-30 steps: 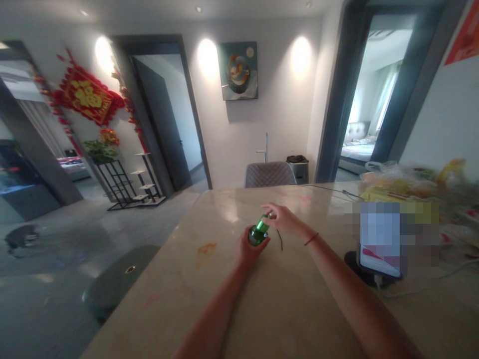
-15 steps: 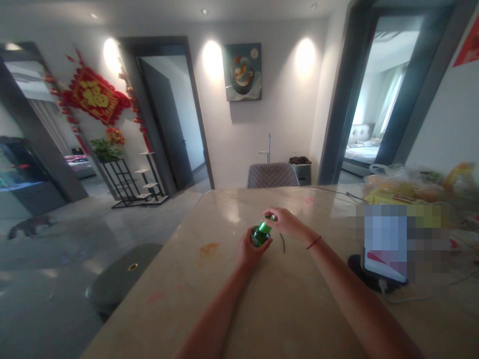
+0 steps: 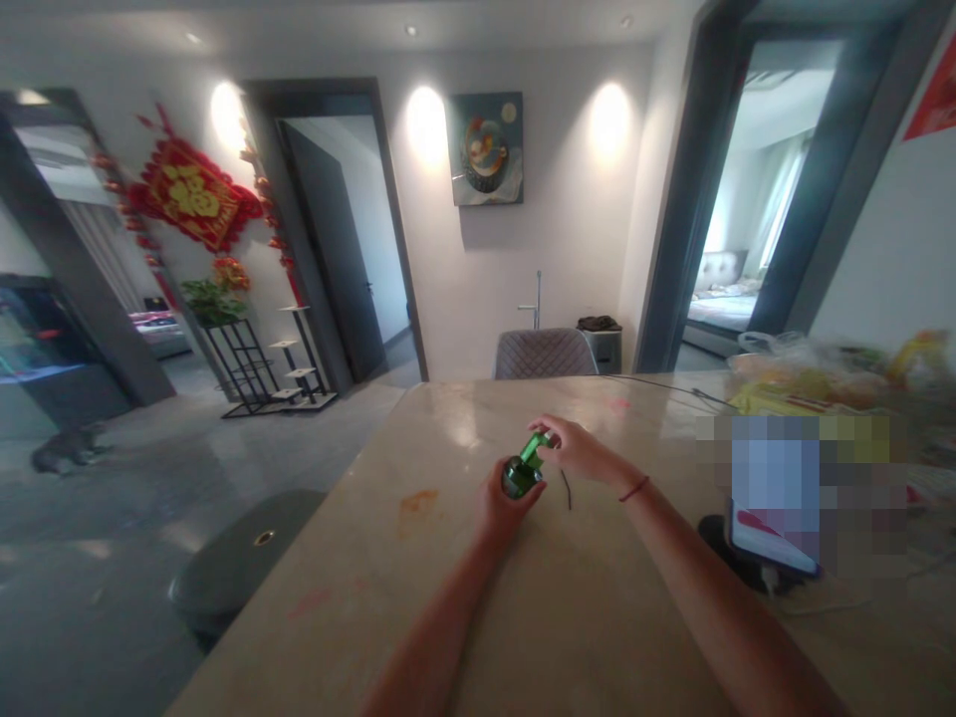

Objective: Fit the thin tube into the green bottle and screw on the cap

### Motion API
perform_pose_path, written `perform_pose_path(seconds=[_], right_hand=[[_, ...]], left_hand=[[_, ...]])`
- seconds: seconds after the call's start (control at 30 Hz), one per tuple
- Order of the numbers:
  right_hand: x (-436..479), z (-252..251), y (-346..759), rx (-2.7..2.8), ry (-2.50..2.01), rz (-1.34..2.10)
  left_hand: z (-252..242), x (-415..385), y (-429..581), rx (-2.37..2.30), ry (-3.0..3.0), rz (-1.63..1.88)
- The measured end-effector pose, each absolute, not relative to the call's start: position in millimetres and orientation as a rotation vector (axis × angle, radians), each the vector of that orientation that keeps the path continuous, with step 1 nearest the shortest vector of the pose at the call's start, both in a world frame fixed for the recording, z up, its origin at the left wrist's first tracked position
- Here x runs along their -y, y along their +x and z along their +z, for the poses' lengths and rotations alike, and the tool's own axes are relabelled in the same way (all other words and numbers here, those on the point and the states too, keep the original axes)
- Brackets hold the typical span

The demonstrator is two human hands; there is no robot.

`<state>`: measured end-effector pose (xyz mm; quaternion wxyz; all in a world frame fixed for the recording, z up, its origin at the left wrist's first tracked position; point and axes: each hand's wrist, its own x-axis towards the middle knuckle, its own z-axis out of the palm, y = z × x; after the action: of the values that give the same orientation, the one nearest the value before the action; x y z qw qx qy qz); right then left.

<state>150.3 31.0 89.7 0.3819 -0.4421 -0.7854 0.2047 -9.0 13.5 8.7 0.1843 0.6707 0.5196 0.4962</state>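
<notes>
My left hand [image 3: 499, 503] is wrapped round a small, rounded, dark green container [image 3: 519, 479] with a glassy sheen, low over the table. A narrow, bright green, shiny piece [image 3: 533, 447] rises from the container's top, leaning towards the right. My right hand [image 3: 562, 444] has its fingers curled round the upper end of that piece. I cannot tell whether the two green parts are joined. A short, thin dark strip [image 3: 566, 490] lies on the table just right of the container.
The pale marble-like table [image 3: 358, 588] has an orange-brown stain [image 3: 418, 506]. At the right, a phone [image 3: 773, 538] leans on a dark round stand with a cable. Plastic bags [image 3: 792, 358] are heaped behind it. A quilted chair [image 3: 547, 355] and a green stool [image 3: 246, 558] stand at the edges.
The bright green piece shows at a slightly different angle, its glare weaker, as my right hand shifts a little. My left hand stays round the container. A grey cat on the floor has moved slightly right.
</notes>
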Motion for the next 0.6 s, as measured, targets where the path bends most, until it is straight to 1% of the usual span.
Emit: perform_pose_path(seconds=[0.07, 0.17, 0.3, 0.4, 0.6], right_hand=[[-36, 90, 155, 1.932, -1.122, 0.527], [-48, 89, 167, 1.683, -1.186, 0.535], [-65, 73, 188, 1.430, -1.382, 0.603], [-74, 52, 200, 1.444, -1.600, 0.577], [-82, 10, 212, 1.712, -1.889, 0.242]], left_hand=[[9, -13, -9, -1.464, 1.880, 1.416], [9, -13, -9, -1.453, 1.854, 1.453], [10, -13, -9, -1.475, 1.823, 1.477], [9, -14, -9, -1.502, 1.819, 1.465], [9, -15, -9, -1.514, 1.812, 1.432]])
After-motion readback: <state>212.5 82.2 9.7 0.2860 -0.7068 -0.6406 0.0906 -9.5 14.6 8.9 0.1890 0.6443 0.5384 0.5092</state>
